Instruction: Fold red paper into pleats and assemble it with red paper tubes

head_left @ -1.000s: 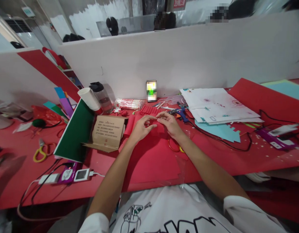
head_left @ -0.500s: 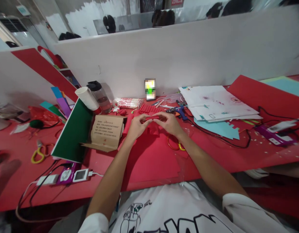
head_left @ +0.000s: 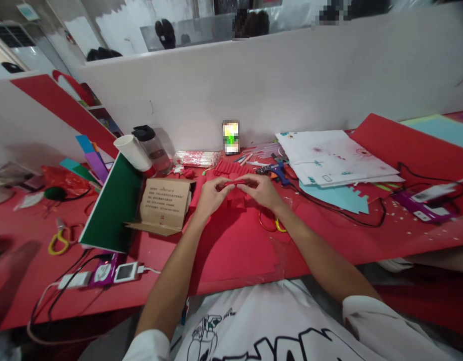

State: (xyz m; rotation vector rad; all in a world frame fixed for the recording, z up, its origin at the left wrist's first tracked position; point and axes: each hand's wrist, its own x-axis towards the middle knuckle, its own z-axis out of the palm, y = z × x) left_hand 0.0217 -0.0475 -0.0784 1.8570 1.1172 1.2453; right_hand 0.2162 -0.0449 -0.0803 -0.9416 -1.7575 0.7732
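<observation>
"So, what do the two hands have hold of?"

"One thin red strip (head_left: pixel 237 182). The left hand (head_left: pixel 212 194) pinches one end, thumb and fingertips drawn almost together, and the right hand (head_left: pixel 263 191) does the same at the other."

"Rolled or flat?"

"Cannot tell; it's small, and the fingers cover part of it."

"And where is it?"

"Between the two hands, over the middle of the worktop (head_left: pixel 329 245). A red sheet (head_left: pixel 235 250) lies on the near side, towards the body."

"What's around them?"

"Left of the left hand, a brown box (head_left: pixel 165 203) with its flap out. Beside the right wrist, scissors (head_left: pixel 280 225), partly hidden. Just beyond the right hand, a blue glue gun (head_left: pixel 279 174). Farther back, a phone (head_left: pixel 231 138) stands upright near the partition (head_left: pixel 299 90)."
</observation>
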